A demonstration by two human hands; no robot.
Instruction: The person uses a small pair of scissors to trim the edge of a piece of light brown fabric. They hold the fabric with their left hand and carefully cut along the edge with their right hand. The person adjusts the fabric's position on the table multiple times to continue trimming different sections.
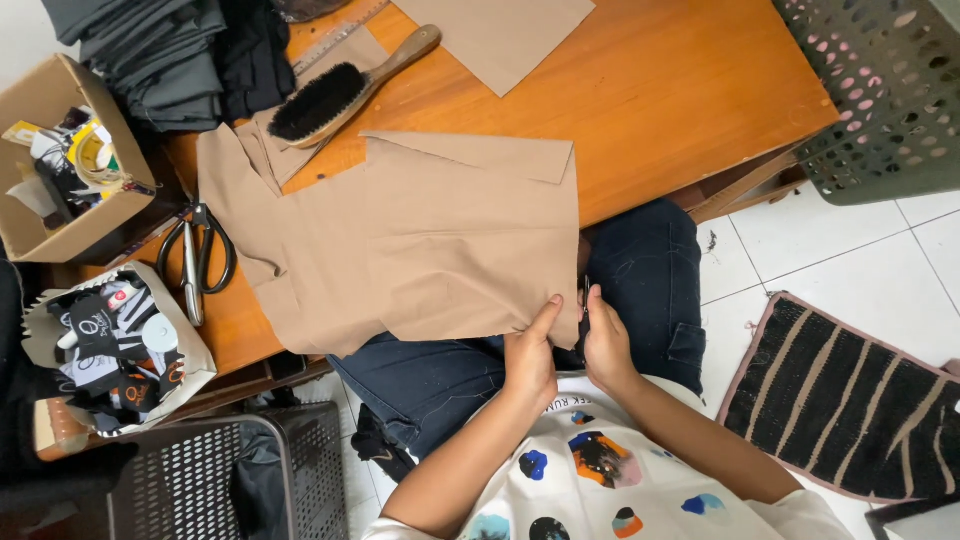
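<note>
A tan fabric garment piece (440, 235) lies spread over the near edge of an orange wooden table (680, 90) and hangs onto my lap. My left hand (530, 360) pinches the lower corner of the cloth, thumb pointing up along its edge. Right beside it, my right hand (605, 345) grips a small metal cutting tool (585, 292) whose tip touches the same corner of the fabric. Both hands hover over my dark jeans (650, 270).
A wooden brush (345, 90), a ruler (335, 35) and another tan piece (500, 35) lie further back. Black scissors (197, 255), two boxes of small items (70, 160) (120, 350) and folded dark cloth (160, 50) sit left. Plastic baskets (880, 90) (190, 480) and a striped mat (850, 400) flank me.
</note>
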